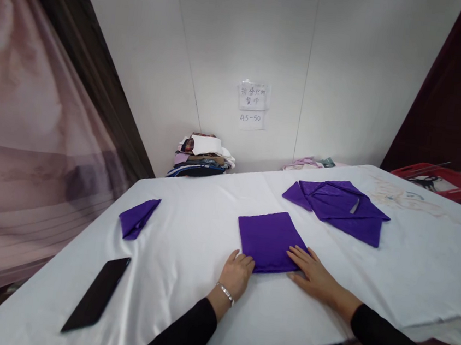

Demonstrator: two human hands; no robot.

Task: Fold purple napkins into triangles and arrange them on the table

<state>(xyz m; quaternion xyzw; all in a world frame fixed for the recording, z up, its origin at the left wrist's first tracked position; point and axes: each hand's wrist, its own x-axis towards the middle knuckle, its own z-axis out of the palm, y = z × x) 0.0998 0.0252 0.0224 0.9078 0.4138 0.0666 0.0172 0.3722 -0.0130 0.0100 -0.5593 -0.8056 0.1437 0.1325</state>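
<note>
A purple napkin [268,239], folded to a square, lies flat in front of me on the white-covered table. At its near left corner is my left hand [236,274], wearing a silver bracelet; the fingers are curled together on the cloth edge, and the fingertips are partly hidden. My right hand [314,274] rests on the near right side of the square with its fingers stretched out and lying flat. Farther right is a pile of folded purple napkins [338,203]. One more folded purple napkin [137,219] sits by the table's left side.
A black phone [98,293] lies near the left edge of the white tablecloth [196,218]. Stacked clothes [203,156] are behind the table against the wall, below a paper sign [253,103]. At the far right stands a red basket [460,185]. Pink curtain [34,119] hangs left.
</note>
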